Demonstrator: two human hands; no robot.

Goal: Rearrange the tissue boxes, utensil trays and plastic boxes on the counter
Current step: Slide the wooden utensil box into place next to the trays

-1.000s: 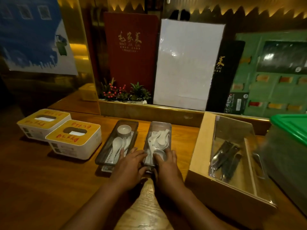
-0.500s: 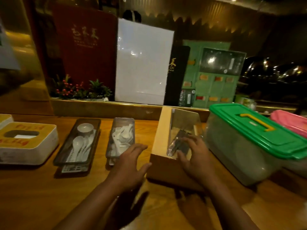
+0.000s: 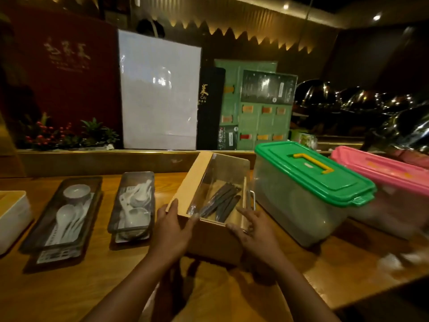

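Note:
A wooden utensil box (image 3: 197,180) with a clear lid and dark cutlery inside stands mid-counter. My left hand (image 3: 173,226) grips its near left corner, and my right hand (image 3: 254,228) holds its near right corner. Left of it lie two dark trays: one (image 3: 133,205) with white spoons and small dishes, another (image 3: 62,217) with a white bowl and spoons. A white tissue box (image 3: 11,219) shows at the left edge. Right of the wooden box sits a clear plastic box with a green lid (image 3: 308,177), then one with a pink lid (image 3: 380,173).
A raised wooden ledge (image 3: 104,159) runs behind the counter, carrying menus, a white board (image 3: 160,94) and a small plant with red berries (image 3: 67,135). Shiny metal domes (image 3: 371,101) stand at the far right. Bare counter lies in front of the trays.
My hands left the right spoon tray and moved right onto the wooden utensil box, now gripping both near corners. The view swung right, bringing the green and pink lidded boxes into sight.

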